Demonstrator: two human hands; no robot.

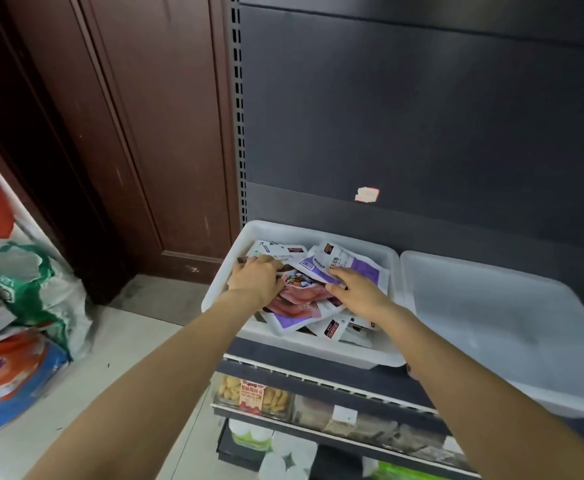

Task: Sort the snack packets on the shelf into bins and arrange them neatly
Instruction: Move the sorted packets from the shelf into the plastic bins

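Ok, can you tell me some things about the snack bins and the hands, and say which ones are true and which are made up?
1. Both hands are inside the same bin. True: the left hand and right hand are both on the packets in the left bin.
2. The right bin is full of packets. False: no packets show in it.
3. The packets lie in a messy pile. True: they overlap at all angles.
4. All the packets look the same. False: some are purple and white, some pink.
5. The bins are bright red. False: both are whitish plastic.
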